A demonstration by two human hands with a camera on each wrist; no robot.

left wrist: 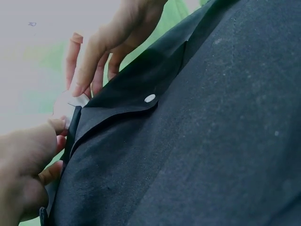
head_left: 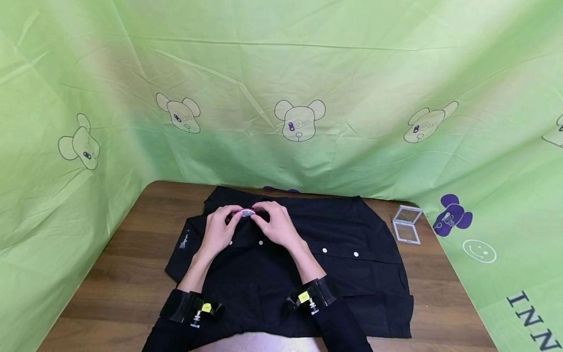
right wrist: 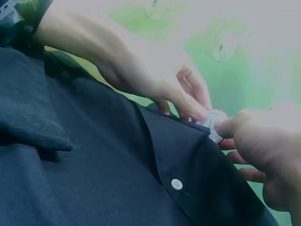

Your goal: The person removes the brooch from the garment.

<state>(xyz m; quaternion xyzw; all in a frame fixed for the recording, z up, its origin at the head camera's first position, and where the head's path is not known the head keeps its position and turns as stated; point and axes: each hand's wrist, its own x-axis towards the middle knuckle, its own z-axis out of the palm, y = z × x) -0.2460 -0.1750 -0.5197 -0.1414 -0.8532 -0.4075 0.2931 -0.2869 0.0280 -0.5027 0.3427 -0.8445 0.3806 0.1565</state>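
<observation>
Both hands pinch a small round silvery-white disc (head_left: 248, 212), perhaps a badge, at a raised edge of a black shirt (head_left: 369, 234). My left hand (head_left: 218, 230) has thumb and fingertips on the disc's left side. From the right, my right hand (head_left: 278, 226) grips the other side with thumb and fingers. In the right wrist view the pale disc (right wrist: 217, 123) overlaps the lifted fabric edge, and a thin dark line shows on it. The fingertips partly hide it. White buttons (head_left: 324, 250) run along the shirt front.
The shirt lies spread over a brown wooden table (head_left: 119, 274). An open hinged case (head_left: 406, 225) with clear panels and a grey frame stands at the back right. A green printed cloth (head_left: 246, 161) hangs behind and beside the table.
</observation>
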